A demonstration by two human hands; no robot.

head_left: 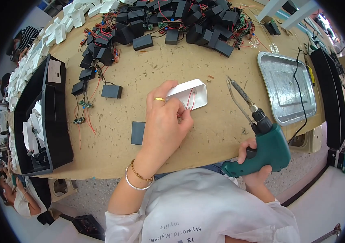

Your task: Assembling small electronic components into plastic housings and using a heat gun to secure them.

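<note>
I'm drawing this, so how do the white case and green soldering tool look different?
The white case is one colour; the green soldering tool mixes green and black. The case is an open box; the tool is gun-shaped. The case is in the left hand, the tool in the right hand. Both are held.

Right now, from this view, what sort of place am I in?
Probably an electronics assembly workshop: your right hand holds what looks like a green soldering gun, and the bench carries piles of white casings and black boxes among wired circuit boards.
</note>
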